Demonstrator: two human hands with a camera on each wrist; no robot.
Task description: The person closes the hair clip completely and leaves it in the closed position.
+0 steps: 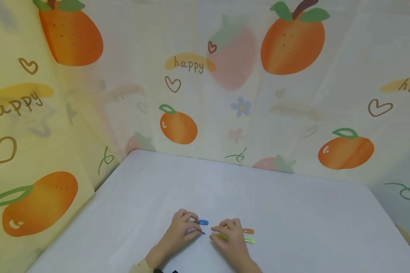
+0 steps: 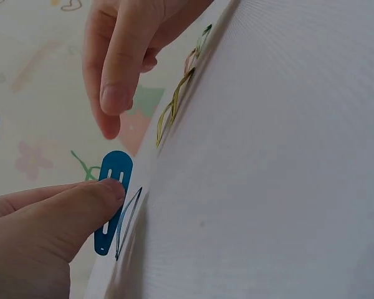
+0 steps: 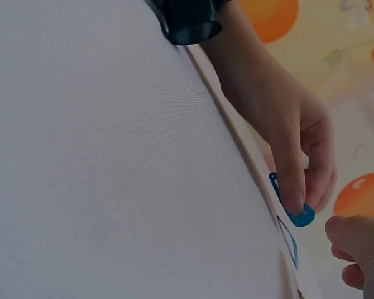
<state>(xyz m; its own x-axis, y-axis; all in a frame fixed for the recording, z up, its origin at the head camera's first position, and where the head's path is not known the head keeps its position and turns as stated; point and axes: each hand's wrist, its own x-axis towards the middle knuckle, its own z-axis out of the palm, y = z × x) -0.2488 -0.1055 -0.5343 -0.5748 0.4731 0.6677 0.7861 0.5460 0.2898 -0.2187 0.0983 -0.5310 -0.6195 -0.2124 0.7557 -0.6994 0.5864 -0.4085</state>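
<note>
My left hand (image 1: 182, 230) pinches a blue snap hair clip (image 2: 116, 161) between thumb and fingers, its slotted face turned to the left wrist camera. Close beside it, another blue snap hair clip (image 1: 204, 222) lies on the white table. My right hand (image 1: 231, 239) hovers just to the right, fingers bent and parted from the thumb, with nothing between them. Under and beyond that hand lie an orange hair clip (image 1: 249, 231), a light green one (image 1: 249, 240) and an olive-yellow one (image 1: 222, 236), partly covered by it in the head view.
The white tabletop (image 1: 294, 212) spreads around both hands. Behind and to the left hangs a cloth (image 1: 133, 57) printed with oranges, strawberries and hearts. A black band (image 3: 190, 25) is on the left wrist.
</note>
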